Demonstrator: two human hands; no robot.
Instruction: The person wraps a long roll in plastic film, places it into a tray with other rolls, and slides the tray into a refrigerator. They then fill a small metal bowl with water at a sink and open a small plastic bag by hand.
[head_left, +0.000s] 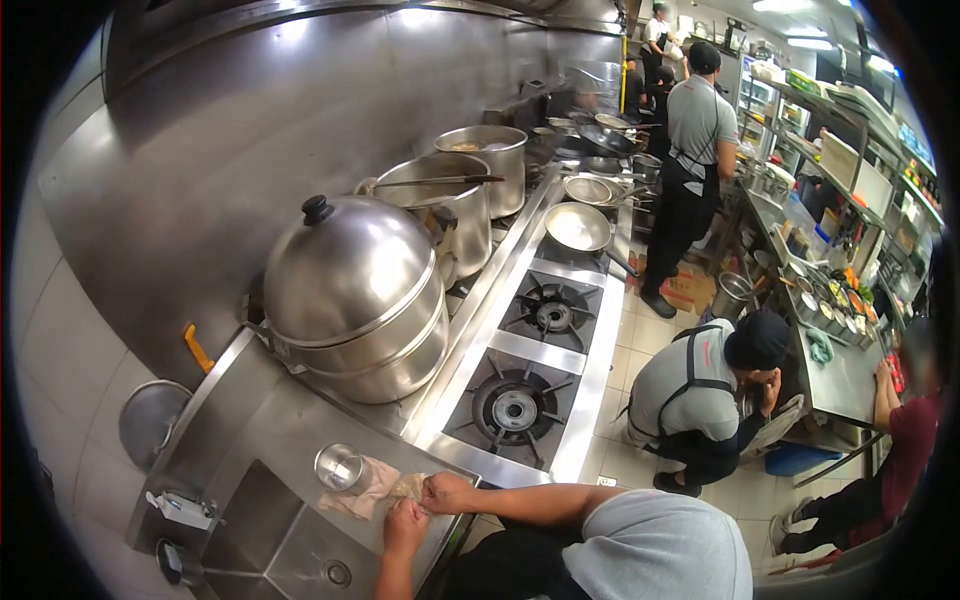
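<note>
Both my hands are close together over the steel counter [400,455] beside the sink. My left hand [405,527] is closed, its fingers pinched near the other hand. My right hand [447,493] is closed as well, at the edge of a pale, crumpled item [410,486] that looks like a small plastic bag. What lies between the fingertips is too small to make out. A pinkish cloth [352,503] lies flat just beyond the hands, with a steel cup [341,467] standing at its upper edge.
A sink basin [250,530] is at lower left. Beyond the counter are a large lidded steamer [350,280], stock pots [480,150] and gas burners [515,408]. One person [700,385] crouches on the right; others stand farther back and at the right edge.
</note>
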